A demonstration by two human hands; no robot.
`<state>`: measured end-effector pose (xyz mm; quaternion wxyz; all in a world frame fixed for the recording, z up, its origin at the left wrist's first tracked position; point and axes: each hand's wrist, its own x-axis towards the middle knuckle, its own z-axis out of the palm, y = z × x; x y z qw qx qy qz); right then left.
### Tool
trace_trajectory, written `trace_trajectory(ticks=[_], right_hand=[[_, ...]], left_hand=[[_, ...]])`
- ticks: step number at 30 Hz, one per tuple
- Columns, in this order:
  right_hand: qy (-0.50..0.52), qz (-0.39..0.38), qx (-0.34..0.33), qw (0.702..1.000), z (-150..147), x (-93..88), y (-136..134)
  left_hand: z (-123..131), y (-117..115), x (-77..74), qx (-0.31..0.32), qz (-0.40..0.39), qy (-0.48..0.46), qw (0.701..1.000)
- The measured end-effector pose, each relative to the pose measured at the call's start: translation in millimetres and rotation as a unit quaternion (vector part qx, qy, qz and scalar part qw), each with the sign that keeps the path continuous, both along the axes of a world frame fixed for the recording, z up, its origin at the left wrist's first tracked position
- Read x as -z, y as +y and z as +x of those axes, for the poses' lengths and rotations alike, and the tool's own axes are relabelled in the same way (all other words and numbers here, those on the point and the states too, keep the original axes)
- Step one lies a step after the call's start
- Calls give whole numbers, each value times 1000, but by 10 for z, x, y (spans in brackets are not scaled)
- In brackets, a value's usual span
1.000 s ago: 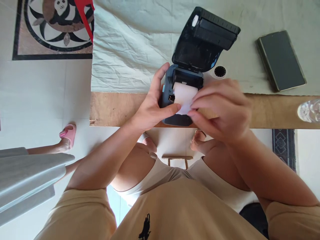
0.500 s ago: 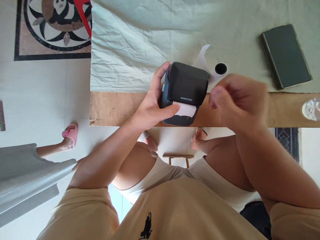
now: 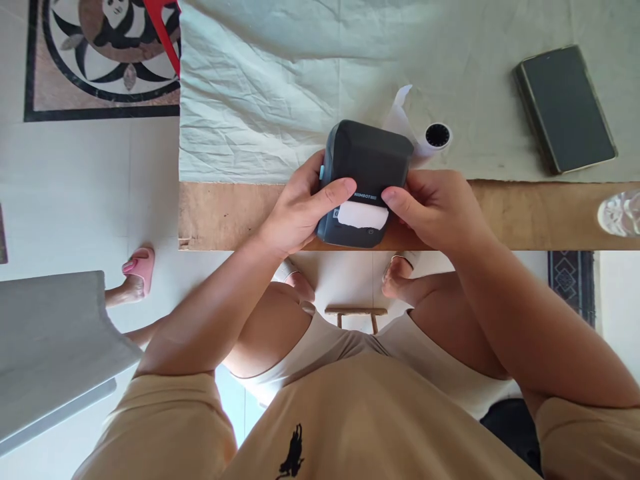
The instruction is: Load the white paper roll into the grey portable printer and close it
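Observation:
Between my two hands is a dark label printer (image 3: 370,163) with a blue button on its left side. A white paper label (image 3: 363,215) sticks out of its front slot. My left hand (image 3: 313,203) is closed around the printer's left side, its thumb on the cover. My right hand (image 3: 433,203) grips the right side, with the thumb near the front edge of the cover; its other fingers are partly hidden. Just behind the printer, a small paper roll (image 3: 438,136) with a black core rests on the cloth, beside a curled white paper strip (image 3: 399,113).
A pale green cloth (image 3: 260,87) covers the wooden table (image 3: 225,212) except along its front edge. To the right lie a phone (image 3: 566,110) and a clear glass object (image 3: 620,213). A person in a grey garment (image 3: 60,347) and pink slipper (image 3: 145,270) is at the left.
My right hand has moved left onto the printer and taken hold of its right side. My left thumb has shifted up from the label to the cover. The grey garment at the left has moved.

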<state>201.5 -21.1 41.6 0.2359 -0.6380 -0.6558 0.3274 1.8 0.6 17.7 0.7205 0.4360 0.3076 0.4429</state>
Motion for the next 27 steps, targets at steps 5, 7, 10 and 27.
trace_trajectory(ticks=[5,7,10,27], right_hand=[[1,-32,-10,999,17,-10,27],[12,-26,-22,999,34,11,18],[27,13,-28,999,51,63,-1],[107,12,-53,993,94,37,2]], left_hand=[[-18,-12,31,4,-6,-1,1000],[-12,-14,29,7,10,1,1000],[13,7,48,-6,16,-2,1000],[42,75,112,-61,-67,-24,996]])
